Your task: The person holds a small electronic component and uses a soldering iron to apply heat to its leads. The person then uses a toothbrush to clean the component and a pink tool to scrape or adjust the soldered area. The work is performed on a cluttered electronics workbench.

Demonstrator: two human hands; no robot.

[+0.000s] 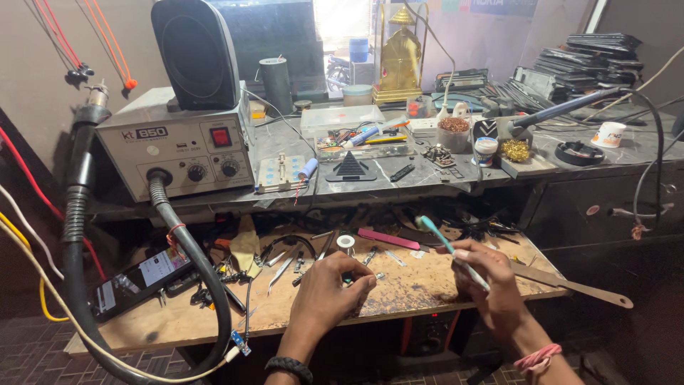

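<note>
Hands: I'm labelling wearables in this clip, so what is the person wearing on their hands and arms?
Both hands are bare, with no gloves or sleeves in view. The left hand has a black braided band at the wrist. The right hand has a pink band at the wrist.

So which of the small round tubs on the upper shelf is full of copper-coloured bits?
The grey tub heaped with coppery bits, left of the white-lidded tub; the pale tub further back is closed.

Your one head camera looks down and forward, close over the table (399,289), with the shelf (399,175) farther back.
</note>
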